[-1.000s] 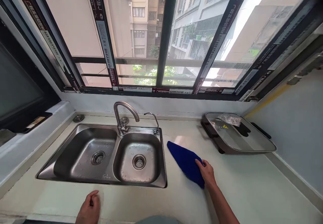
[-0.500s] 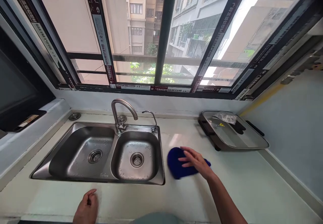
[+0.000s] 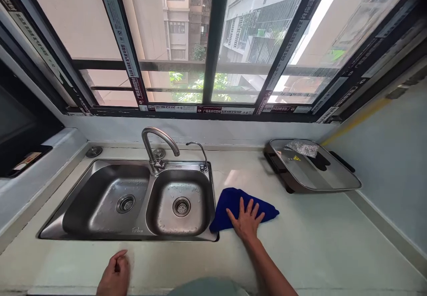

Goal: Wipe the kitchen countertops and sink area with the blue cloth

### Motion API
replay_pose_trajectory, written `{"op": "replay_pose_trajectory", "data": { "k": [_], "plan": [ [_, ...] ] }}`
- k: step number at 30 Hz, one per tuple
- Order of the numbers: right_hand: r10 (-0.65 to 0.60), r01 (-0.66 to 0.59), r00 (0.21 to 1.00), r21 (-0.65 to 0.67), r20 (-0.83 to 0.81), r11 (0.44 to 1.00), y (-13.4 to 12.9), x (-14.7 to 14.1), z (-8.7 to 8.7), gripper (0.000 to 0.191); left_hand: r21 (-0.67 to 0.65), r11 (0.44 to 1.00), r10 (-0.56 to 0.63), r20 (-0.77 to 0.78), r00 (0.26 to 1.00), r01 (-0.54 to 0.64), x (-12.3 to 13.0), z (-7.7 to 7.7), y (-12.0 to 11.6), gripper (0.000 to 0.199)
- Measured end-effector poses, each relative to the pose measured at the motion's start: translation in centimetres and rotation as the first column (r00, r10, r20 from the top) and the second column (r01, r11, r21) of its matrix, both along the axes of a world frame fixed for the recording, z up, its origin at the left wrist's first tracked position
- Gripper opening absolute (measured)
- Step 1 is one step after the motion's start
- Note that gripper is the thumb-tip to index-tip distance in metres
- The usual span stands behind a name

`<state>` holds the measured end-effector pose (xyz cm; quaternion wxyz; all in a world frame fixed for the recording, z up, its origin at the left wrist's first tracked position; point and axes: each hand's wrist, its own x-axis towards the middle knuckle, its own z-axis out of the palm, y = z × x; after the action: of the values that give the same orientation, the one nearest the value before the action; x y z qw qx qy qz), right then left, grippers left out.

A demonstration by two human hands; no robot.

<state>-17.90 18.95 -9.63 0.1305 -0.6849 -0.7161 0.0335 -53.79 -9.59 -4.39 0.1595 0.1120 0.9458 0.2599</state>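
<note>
A dark blue cloth (image 3: 230, 202) lies spread on the pale countertop (image 3: 320, 251), its left corner reaching over the right rim of the sink. Flat on top of the cloth rests my right hand (image 3: 247, 222), fingers spread, pressing it from above rather than gripping it. My left hand (image 3: 115, 273) sits near the front edge of the counter, left of centre, its fingers curled in loosely with nothing visible in them. Between the hands and the window is the steel double-bowl sink (image 3: 142, 230), with water drops in both bowls.
A curved faucet (image 3: 162, 132) and a smaller thin tap (image 3: 199, 147) rise behind the sink. At the back right stands an electric pan with a glass lid (image 3: 310, 171), a crumpled silvery packet (image 3: 303, 147) on it. A window with dark frames (image 3: 216, 42) spans the back.
My right hand has come down flat on the cloth and moved slightly left. The cloth is more spread out, reaching the sink rim. My left hand stays put; the view has shifted slightly.
</note>
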Motion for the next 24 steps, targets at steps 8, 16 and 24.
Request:
{"op": "replay_pose_trajectory", "data": {
  "k": [8, 16, 24],
  "plan": [
    [0.071, -0.053, 0.988, 0.124, -0.139, 0.991, 3.6, 1.0, -0.3, 0.059, 0.021, 0.999, 0.039, -0.004, 0.999, -0.039, 0.3, 0.9, 0.3, 0.041],
    [0.158, -0.087, 0.877, 0.174, -0.454, 0.981, 4.2, 3.1, -0.7, 0.049, 0.06, 0.998, 0.024, -0.022, 0.999, -0.023, -0.1, -0.7, -0.3, 0.041],
    [0.096, -0.008, 0.813, 0.153, -0.574, 0.988, 5.8, 5.4, 5.3, 0.057, 0.076, 0.997, 0.013, -0.055, 0.998, -0.009, 0.1, -0.4, -0.3, 0.04]
  ]
}}
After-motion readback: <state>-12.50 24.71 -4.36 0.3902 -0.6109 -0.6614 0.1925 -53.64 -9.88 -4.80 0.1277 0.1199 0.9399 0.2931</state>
